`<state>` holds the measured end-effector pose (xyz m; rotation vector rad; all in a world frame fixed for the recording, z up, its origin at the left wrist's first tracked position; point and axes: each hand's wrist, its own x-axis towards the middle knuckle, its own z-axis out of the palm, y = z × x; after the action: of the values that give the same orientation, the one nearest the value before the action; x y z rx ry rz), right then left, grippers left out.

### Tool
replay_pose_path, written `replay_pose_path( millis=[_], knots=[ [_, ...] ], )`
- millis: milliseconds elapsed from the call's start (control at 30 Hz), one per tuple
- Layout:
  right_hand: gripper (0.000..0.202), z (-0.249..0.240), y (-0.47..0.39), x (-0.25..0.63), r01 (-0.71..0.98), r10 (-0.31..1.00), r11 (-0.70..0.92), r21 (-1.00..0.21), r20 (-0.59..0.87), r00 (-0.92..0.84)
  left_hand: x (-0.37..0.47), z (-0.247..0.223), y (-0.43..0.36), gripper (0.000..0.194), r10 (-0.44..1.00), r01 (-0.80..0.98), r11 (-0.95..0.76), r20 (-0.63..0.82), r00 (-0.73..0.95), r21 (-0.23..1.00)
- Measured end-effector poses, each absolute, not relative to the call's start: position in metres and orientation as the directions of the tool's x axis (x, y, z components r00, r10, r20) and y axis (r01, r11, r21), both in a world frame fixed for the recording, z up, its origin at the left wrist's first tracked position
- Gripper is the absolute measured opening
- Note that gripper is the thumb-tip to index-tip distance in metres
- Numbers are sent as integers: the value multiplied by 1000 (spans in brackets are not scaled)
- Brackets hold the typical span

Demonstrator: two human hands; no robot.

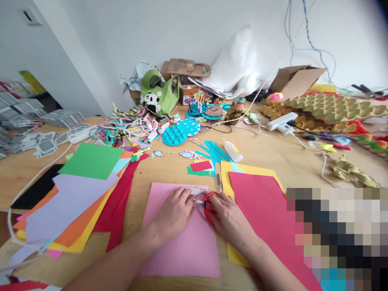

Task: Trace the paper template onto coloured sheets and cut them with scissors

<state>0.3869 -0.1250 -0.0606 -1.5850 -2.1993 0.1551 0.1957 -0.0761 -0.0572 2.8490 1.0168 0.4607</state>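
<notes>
Left hand [177, 208] is pinching the left end of a small, flat grey-and-white paper piece [197, 190], above the far part of a pale pink rectangular paper sheet [182, 250] on the light wooden table [133, 194]. Right hand [227, 212] is grasping a pair of small metal scissors with red loop handles [205, 204], fingers curling around the loops, blades pointing left. The blades are lying just on the near side of the paper piece; cannot tell whether they are biting into it. Handling, likely: paper piece is weighing next to nothing, bending and tearing easily, so a light pinch at an edge, clear of the blades, is suiting it best. Scissors are probably stiff, light too, best taken by the loops. Looks: paper piece is showing pale grey with darker lines, its outline partly hidden by fingers. Two grey-blue fish-shaped paper cutouts [187, 154] are lying farther off; a slim grey pen [219, 182] is resting just right of the pink sheet's far corner.
</notes>
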Motion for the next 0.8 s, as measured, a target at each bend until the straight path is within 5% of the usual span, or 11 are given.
replay_pose_path(
  millis=[367,633,800],
  knots=[
    [8,-52,-122,405,884,918,74,-461,378,120,197,-59,-78,35,634,612,-773,226,740,165],
    [9,-27,-139,393,835,905,418,-358,85,-416,197,-57,-78,32,627,595,-779,228,745,198],
    [10,-18,-153,387,817,855,494,-296,-2,-518,196,-59,-75,30,615,593,-788,231,754,163]
  ],
)
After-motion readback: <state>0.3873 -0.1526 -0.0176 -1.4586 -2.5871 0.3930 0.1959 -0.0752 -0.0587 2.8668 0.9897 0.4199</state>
